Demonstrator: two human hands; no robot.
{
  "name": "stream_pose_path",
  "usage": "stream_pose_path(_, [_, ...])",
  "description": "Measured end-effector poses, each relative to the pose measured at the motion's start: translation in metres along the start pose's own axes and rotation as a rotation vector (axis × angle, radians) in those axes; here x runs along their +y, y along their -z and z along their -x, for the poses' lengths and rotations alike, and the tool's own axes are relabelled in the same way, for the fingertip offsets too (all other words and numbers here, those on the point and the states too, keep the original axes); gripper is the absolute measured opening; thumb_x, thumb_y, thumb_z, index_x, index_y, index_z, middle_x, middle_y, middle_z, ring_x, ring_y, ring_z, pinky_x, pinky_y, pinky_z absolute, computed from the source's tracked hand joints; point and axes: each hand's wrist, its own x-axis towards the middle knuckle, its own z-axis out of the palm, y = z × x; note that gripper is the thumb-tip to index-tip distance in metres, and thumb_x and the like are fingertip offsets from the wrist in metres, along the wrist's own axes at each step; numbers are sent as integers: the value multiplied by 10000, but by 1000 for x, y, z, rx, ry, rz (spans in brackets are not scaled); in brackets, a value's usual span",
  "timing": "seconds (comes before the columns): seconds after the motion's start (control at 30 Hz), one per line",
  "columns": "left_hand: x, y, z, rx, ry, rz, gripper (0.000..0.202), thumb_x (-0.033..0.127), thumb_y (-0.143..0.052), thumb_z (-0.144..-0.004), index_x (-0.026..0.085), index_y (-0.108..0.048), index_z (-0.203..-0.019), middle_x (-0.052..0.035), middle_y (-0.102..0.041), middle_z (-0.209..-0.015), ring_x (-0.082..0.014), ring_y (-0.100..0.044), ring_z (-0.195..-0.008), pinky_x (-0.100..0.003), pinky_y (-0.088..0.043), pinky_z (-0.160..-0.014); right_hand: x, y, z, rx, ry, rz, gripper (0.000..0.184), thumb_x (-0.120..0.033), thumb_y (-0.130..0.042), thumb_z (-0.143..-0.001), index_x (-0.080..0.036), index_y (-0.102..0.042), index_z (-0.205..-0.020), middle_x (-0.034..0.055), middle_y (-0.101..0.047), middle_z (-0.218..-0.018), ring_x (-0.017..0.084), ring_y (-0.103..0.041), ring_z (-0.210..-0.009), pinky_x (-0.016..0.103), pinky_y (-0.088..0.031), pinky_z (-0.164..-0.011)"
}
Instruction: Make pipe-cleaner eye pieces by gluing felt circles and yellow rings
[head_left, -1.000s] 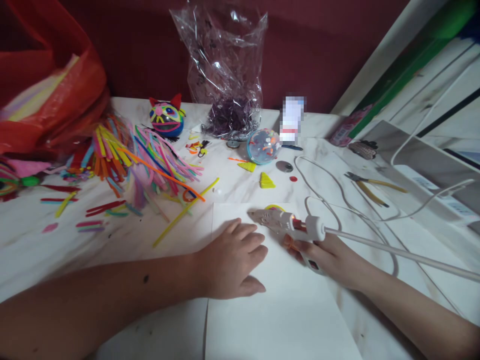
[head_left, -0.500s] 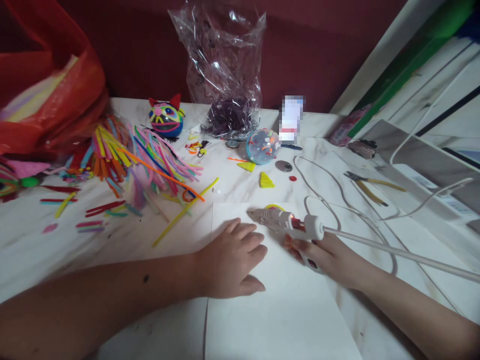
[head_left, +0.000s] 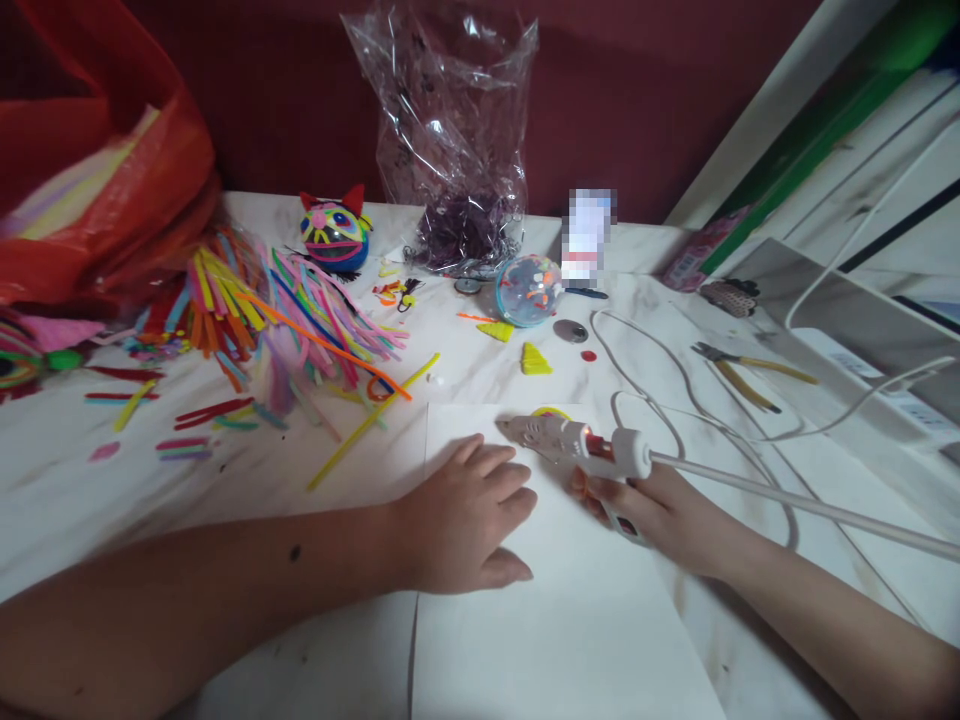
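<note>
My left hand lies flat, fingers stretched out, on a white sheet of paper in front of me. My right hand grips the handle of a white hot glue gun, whose nozzle points left just past my left fingertips. A long glue stick juts out of the gun's back to the right. A yellow piece peeks out behind the gun's nozzle.
Colourful felt strips spread across the left, under a red bag. At the back stand a decorated cat ball, a clear plastic bag and a clear ball. Yellow triangles, pliers and a white cable lie right.
</note>
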Motion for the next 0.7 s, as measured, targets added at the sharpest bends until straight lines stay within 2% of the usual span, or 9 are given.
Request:
stream_pose_path(0.43, [0, 1, -1, -14, -3, 4, 437, 523, -552, -819, 151, -556, -1048, -120, -577, -1147, -313, -426, -1168, -475, -284, -990, -2, 0, 0, 2, -27, -61, 346, -484, -376, -875, -199, -519, -740, 10, -531, -668, 147, -456, -602, 280, -387, -566])
stream_pose_path(0.5, [0, 1, -1, -16, -3, 3, 426, 523, -548, -821, 153, -558, -1033, -120, -577, -1143, -311, -425, -1167, -471, -282, -991, -2, 1, -1, -17, -20, -155, 310, -457, -404, -867, -197, -526, -751, 15, -535, -674, 152, -464, -610, 287, -389, -571])
stream_pose_path(0.6, [0, 1, -1, -18, -3, 8, 429, 521, -550, -821, 151, -556, -1039, -116, -579, -1132, -308, -419, -1172, -469, -279, -996, -4, 2, -2, -54, 5, -428, 240, -401, -438, -848, -190, -551, -835, 34, -571, -718, 172, -524, -653, 308, -424, -622])
stream_pose_path(0.63, [0, 1, -1, -17, -1, 10, 432, 520, -557, -817, 152, -555, -1042, -112, -580, -1129, -306, -419, -1172, -469, -279, -999, -4, 4, -2, -37, 16, -502, 232, -390, -444, -841, -189, -558, -867, 37, -582, -725, 177, -540, -656, 314, -433, -632])
stream_pose_path(0.7, [0, 1, -1, -15, 7, 13, 435, 518, -577, -805, 157, -554, -1046, -105, -580, -1126, -301, -420, -1171, -467, -279, -1006, -3, 10, -3, 108, 30, -543, 254, -395, -437, -842, -194, -566, -926, 36, -590, -717, 180, -549, -630, 319, -435, -618])
